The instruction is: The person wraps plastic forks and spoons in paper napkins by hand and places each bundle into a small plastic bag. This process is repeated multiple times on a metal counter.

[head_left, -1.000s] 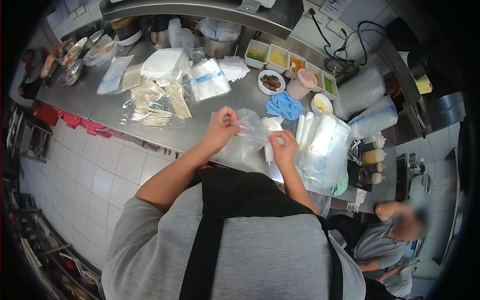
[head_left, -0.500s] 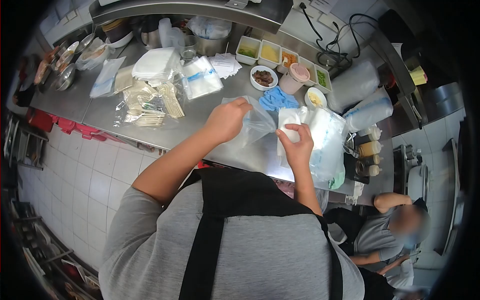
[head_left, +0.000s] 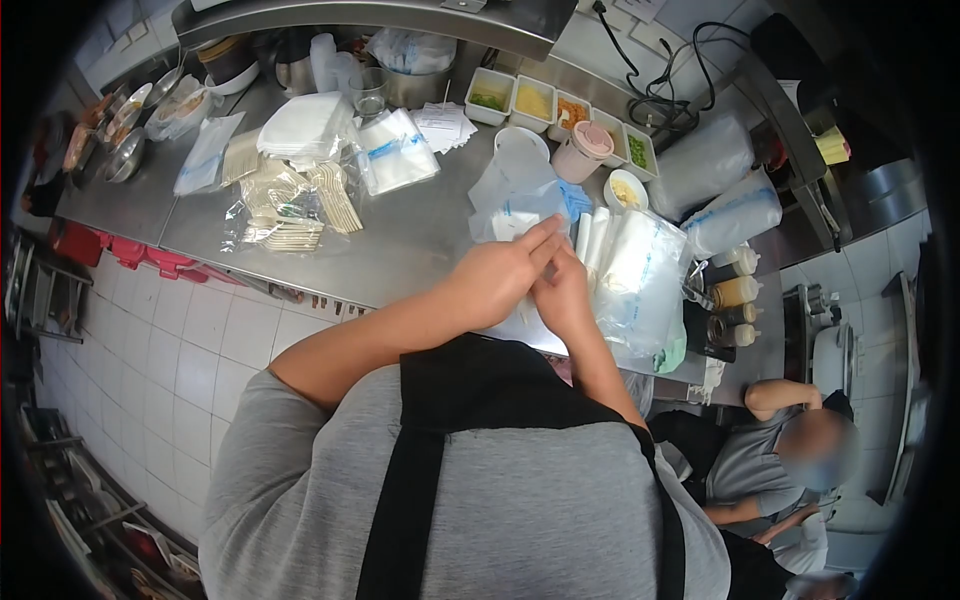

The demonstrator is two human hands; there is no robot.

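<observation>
My left hand (head_left: pixel 496 276) and my right hand (head_left: pixel 565 296) meet over the front of the steel counter (head_left: pixel 400 230), their fingers closed together at the near end of a clear plastic bag (head_left: pixel 503 185). The bag stretches away from me, and a white paper napkin (head_left: pixel 514 222) shows inside it. What lies between the fingertips is partly hidden. Just right of the hands are white folded napkins (head_left: pixel 592 238) and a pile of clear bags (head_left: pixel 642 270). Behind the bag sits a blue cloth (head_left: pixel 576 200).
Wooden forks (head_left: pixel 335 197) in plastic, white lids (head_left: pixel 300 125) and flat bags (head_left: pixel 397 150) lie to the left. Food tubs (head_left: pixel 534 103), a pink-lidded container (head_left: pixel 583 152) and a bowl (head_left: pixel 625 188) stand behind. Sauce bottles (head_left: pixel 738 292) line the right; a co-worker (head_left: pixel 760 450) is beyond.
Both hands have come together, the left moving right and down. The napkin that my right hand held now shows inside the bag, which has swung up and away from me.
</observation>
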